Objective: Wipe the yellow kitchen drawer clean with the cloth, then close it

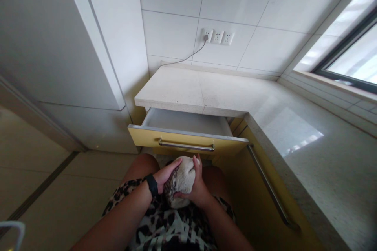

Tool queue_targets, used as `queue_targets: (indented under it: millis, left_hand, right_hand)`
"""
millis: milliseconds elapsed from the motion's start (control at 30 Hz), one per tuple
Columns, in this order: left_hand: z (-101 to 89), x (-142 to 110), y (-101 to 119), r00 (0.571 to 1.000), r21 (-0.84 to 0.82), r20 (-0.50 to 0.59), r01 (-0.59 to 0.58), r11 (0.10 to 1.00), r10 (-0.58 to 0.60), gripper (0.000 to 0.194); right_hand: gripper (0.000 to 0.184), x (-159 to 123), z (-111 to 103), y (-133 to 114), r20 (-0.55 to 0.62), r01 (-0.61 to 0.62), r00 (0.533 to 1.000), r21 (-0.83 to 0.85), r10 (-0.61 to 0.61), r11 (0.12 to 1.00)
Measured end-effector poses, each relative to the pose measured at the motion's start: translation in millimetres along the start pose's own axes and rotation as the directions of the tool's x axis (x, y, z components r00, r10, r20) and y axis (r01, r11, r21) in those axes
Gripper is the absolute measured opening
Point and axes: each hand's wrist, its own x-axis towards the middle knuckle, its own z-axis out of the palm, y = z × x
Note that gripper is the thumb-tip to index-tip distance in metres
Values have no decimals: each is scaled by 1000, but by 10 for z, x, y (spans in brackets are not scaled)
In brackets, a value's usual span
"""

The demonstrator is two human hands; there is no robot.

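Both my hands hold a rounded, cream-coloured bundle of cloth [183, 178] with a dark spotted patch, low in the view above my lap. My left hand [166, 175], with a black band on its wrist, wraps its fingers round the bundle's left side. My right hand [198, 185] grips the right side, fingers curled over the top. Just beyond the bundle a yellow drawer [188, 136] with a long metal handle stands pulled out under the counter; the part of its inside that shows looks bare and white.
A pale stone counter [206, 90] runs along the wall and turns down the right side under a window [350, 60]. A white fridge [59, 39] stands at the left. A wall socket strip [217, 37] holds one plugged cable. A yellow cabinet door with a bar handle [272, 190] is at my right.
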Motion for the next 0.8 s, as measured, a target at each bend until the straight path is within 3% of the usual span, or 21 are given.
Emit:
queue_targets:
  millis: [100, 200, 333, 533, 700, 800]
  left_hand:
    - [-20, 0, -12, 997, 14, 12, 71, 997, -71, 62]
    - [-74, 30, -31, 999, 38, -11, 42, 998, -41, 63]
    - [-145, 74, -43, 999, 48, -22, -25, 999, 26, 66]
    - [-134, 85, -8, 993, 117, -52, -101, 988, 108, 65]
    - [-91, 35, 39, 991, 172, -51, -111, 979, 121, 63]
    - [-134, 51, 43, 994, 135, -31, -101, 986, 106, 68]
  right_hand:
    - [155, -4, 35, -88, 80, -19, 997, 113, 10, 993]
    - [148, -4, 113, -196, 144, -101, 988, 291, 61, 951]
    - [130, 10, 211, -256, 97, -158, 987, 355, 131, 922]
    - [103, -1, 279, -183, 63, -230, 969, 566, 237, 792]
    - [94, 1, 275, -210, 34, -305, 930, 628, 366, 716]
    - [84, 77, 265, -288, 32, -385, 862, 691, 506, 612]
